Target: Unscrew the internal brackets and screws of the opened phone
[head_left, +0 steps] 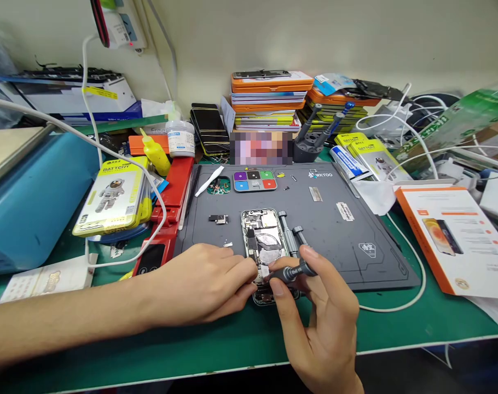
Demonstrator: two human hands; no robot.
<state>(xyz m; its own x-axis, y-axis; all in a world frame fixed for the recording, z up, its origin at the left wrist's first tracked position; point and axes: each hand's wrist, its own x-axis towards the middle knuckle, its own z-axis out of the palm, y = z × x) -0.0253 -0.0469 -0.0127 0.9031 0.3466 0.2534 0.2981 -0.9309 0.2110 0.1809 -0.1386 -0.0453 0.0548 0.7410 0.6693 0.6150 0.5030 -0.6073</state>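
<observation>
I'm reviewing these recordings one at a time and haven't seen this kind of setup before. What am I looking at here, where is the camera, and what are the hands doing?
There is no machine here: a person works with two bare hands, and the single picture comes from a camera worn on their head, looking forward and down.

On a green bench lies a dark grey work mat. In its middle is an opened phone, back up, with its inner parts showing. The left hand rests on the phone's lower end, fingertips touching it. The right hand holds a small dark screwdriver, its tip pointing at the phone's lower part.

Two more screwdrivers lie beside the phone. At the mat's top edge sits a small tray with coloured squares. Around the mat are yellow battery packs, stacked orange boxes, white cables and an orange-edged box.
</observation>
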